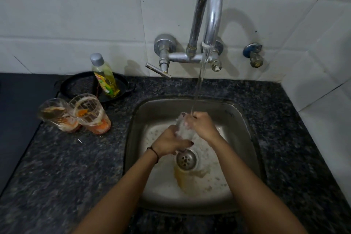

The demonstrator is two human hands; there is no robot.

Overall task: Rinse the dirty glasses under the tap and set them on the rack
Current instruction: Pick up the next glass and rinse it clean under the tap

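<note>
Nearest in the sink [133, 138], yellowish residue [182, 176] is pooling just beside the drain [186, 158]. Over the sink's middle, the left hand [169, 142] is wrapping its fingers round the lower part of a clear glass [183, 129]. The right hand [201, 125] is closing over the glass's upper end, where the water stream [199, 81] is landing; whether its fingers are reaching inside the rim I cannot tell. The rinsing step looks to be in hand. Left of the sink, two dirty glasses [91, 114] with orange dregs are waiting, touching each other, so most of the task seems to be remaining. Beyond them, a dish-soap bottle [105, 76] is standing in a black pan [76, 85]. Behind the sink, the tap [209, 5] is running. The next move is probably calling for tipping the water out and carrying the wet, slippery glass to the rack, which is not showing here.
</note>
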